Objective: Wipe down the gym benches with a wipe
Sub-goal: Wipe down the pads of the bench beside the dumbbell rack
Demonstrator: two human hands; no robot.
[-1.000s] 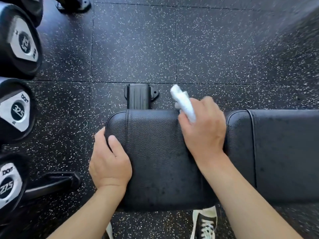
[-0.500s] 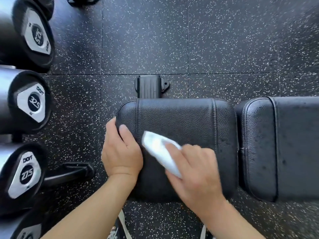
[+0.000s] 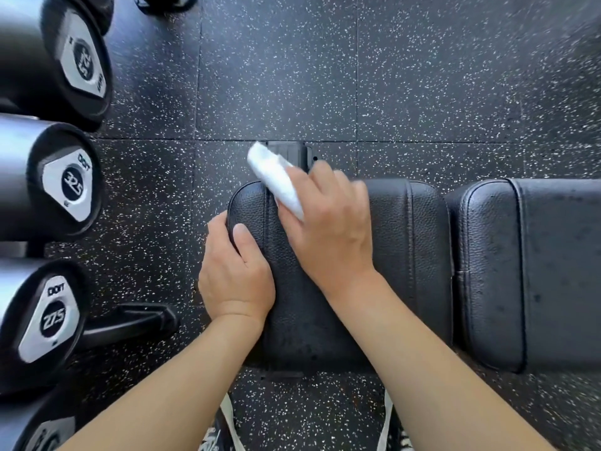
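A: Where was the wipe (image 3: 274,180) at that moment?

B: Under the right hand (image 3: 328,226), pressed onto the far left part of the seat pad (image 3: 390,255). It was folded into a white strip, and its free end stuck out past the pad's far edge, over the black bracket (image 3: 294,153) on the floor (image 3: 422,76).

A: And how was the hand holding it?

B: Fingers laid over it, only slightly bent, pressing it down more than gripping. Whether the thumb pinched it from beneath, I could not tell.

A: The other hand?

B: The left hand (image 3: 234,275) gripped the pad's left end, thumb on top, fingers curled over the edge out of sight. It seemed to be steadying the bench.

A: How should that stroke have been done well, in your view?

B: Keep the palm flat so the whole strip bore on the leather, overlap the passes, and run the wipe along the stitched seam (image 3: 267,255) and over the rounded edge where grime gathers. The left hand covered one corner, so that patch would have needed a pass too. The back pad (image 3: 536,271) to the right looked speckled with droplets; I could not judge whether it was finished
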